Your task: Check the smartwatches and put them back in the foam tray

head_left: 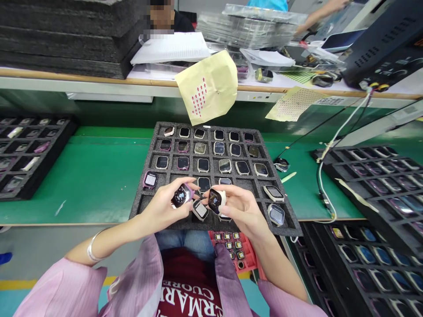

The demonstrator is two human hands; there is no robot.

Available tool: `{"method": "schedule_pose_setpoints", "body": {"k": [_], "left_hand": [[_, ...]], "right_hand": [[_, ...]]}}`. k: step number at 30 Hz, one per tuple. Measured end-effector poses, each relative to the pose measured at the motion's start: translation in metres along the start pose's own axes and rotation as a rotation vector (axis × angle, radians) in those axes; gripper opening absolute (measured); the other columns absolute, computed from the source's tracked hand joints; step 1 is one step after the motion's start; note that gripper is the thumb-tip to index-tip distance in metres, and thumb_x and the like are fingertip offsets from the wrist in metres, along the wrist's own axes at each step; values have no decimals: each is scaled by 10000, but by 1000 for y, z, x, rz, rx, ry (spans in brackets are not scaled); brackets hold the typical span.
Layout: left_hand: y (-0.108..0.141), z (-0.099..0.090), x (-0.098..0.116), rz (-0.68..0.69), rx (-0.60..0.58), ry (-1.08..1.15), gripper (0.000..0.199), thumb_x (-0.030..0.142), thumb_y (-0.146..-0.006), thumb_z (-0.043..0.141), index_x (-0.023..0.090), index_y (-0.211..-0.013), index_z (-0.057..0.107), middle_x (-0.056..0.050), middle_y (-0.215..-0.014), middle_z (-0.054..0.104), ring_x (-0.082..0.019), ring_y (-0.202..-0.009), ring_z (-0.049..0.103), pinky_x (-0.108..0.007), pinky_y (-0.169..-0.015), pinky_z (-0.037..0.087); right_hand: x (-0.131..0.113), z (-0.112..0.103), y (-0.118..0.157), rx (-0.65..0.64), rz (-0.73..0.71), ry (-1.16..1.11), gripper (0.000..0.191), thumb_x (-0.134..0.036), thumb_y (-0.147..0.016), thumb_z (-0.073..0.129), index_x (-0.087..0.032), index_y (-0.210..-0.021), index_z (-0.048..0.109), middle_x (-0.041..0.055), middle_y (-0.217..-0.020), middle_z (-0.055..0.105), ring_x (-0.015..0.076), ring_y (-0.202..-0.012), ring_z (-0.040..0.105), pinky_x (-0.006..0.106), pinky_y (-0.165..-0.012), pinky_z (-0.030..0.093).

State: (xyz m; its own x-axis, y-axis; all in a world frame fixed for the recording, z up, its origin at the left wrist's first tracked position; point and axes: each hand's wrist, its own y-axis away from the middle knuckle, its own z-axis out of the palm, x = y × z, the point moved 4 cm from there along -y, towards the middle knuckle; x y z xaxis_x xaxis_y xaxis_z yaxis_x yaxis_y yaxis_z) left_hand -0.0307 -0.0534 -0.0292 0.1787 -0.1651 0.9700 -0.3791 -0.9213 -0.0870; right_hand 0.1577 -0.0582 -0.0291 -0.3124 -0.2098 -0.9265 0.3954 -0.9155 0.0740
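In my left hand (pixel 167 201) is a purple smartwatch case (pixel 181 195) with its screen lit, pinched between thumb and fingers. My right hand (pixel 243 209) grips a white smartwatch case (pixel 216 200), whose dark screen also shows a lit pattern. Both hands are over the near part of a black foam tray (pixel 244 184) divided into compartments. Several square watch cases sit in it, among them one with a white display (pixel 200 210) just below and between my hands. At the tray's left edge rests a purple-rimmed watch (pixel 151 180) with a white display. My forearms and hands hide some near compartments.
More foam trays of watches stand at left (pixel 36 152) and right (pixel 393 176). A white cable (pixel 337 127) hangs on the right. Yellow paper sheets (pixel 211 88) hang from the shelf edge. A red tray (pixel 236 248) lies below the bench. Another person sits behind the shelf.
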Motion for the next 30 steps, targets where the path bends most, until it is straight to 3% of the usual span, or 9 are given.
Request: {"method": "schedule_pose_setpoints", "body": {"k": [7,12,16,19,22,26,30], "left_hand": [[2,-1,-6,-13,1,-27,360,149,-817,577,200,-1166,510,-69,-1097,659,-193,-919,673,-340,-830,556],[1,-5,-4,-16,34,12,404,153,-834,554,202,-1226,470,-100,-1217,617,-211,-992,667,-347,-845,560],[0,-7,-3,-51,-5,30,350,185,-848,558,191,-1192,495,-97,-1143,655,-212,-932,688,-338,-793,579],[1,-9,0,-28,31,64,384,186,-846,565,192,-1221,479,-106,-1191,633,-219,-996,671,-349,-833,574],[2,-9,2,-37,28,52,377,142,-801,599,178,-1168,519,-89,-1106,669,-204,-937,682,-359,-866,565],[0,-10,1,-132,57,173,431,181,-780,645,185,-1192,520,-65,-1022,664,-185,-830,684,-292,-681,608],[-4,-10,-2,-278,79,330,646,217,-690,764,172,-1269,482,-26,-867,645,-132,-628,623,-219,-483,557]], "right_hand": [[2,1,0,-20,-2,15,364,-214,-739,783,-218,-1090,686,92,-1020,732,269,-933,708,406,-853,554],[1,0,1,10,-9,37,376,-234,-740,787,-212,-1099,676,97,-1011,734,275,-954,702,416,-868,548],[-1,-2,2,7,-14,48,368,-239,-746,783,-214,-1098,679,98,-1013,734,277,-953,701,423,-867,547],[-2,-3,3,1,-25,42,371,-236,-741,789,-219,-1096,683,98,-1022,732,273,-944,702,410,-852,550],[-3,-3,4,-19,-13,27,367,-222,-744,787,-222,-1097,688,98,-1030,732,260,-927,708,379,-825,557],[-2,-2,2,-15,-7,17,371,-220,-747,785,-225,-1104,683,99,-1039,730,273,-951,702,407,-856,545],[-2,0,-1,0,14,-18,378,-218,-781,751,-226,-1147,655,107,-1117,705,286,-1017,680,465,-945,496]]}}
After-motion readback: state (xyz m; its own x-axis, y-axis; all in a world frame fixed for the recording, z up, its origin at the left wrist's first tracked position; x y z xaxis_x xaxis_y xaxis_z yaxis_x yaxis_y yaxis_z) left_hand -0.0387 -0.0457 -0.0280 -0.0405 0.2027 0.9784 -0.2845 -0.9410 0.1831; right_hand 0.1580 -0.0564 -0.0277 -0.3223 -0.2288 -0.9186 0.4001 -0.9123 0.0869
